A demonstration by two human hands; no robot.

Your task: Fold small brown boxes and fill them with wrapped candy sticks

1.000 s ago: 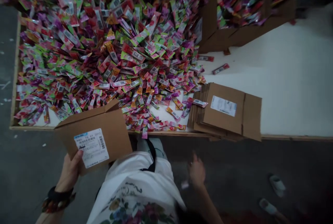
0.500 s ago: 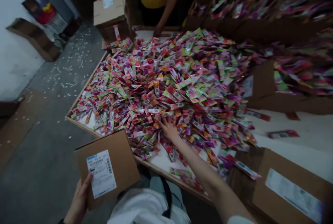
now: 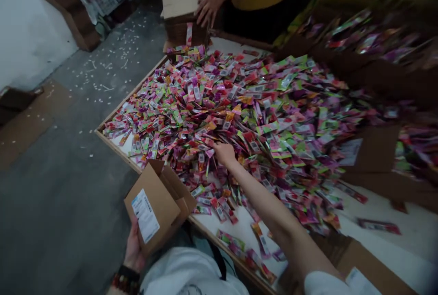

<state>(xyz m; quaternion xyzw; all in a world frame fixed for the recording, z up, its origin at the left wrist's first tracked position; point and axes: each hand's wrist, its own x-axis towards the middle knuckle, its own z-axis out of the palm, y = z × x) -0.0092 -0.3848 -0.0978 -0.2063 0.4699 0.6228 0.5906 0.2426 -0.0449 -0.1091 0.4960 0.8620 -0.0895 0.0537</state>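
Observation:
My left hand [image 3: 134,247] grips a small cardboard box [image 3: 153,208] by its lower left side, thumb beside the white shipping label. The box is tilted, and its open flaps face right. My right hand [image 3: 225,153] reaches into a broad heap of small shiny packets [image 3: 273,117] in pink, purple, green and orange. Its fingers are curled round packets at the near side of the heap, their tips partly hidden. Loose packets [image 3: 236,244] lie on the white tabletop near the front edge.
A wooden rim [image 3: 118,151] borders the table. Across it, a co-worker's hands [image 3: 208,7] rest on stacked flat cartons [image 3: 186,0]. Packet-filled cartons [image 3: 372,149] stand at right, with another labelled box [image 3: 372,263] in the near right corner. White scraps litter the floor [image 3: 102,78].
The box in my left hand has turned, so its open flaps now show. My right hand's spread fingers have curled in the packets. The co-worker's second hand has moved to the carton stack.

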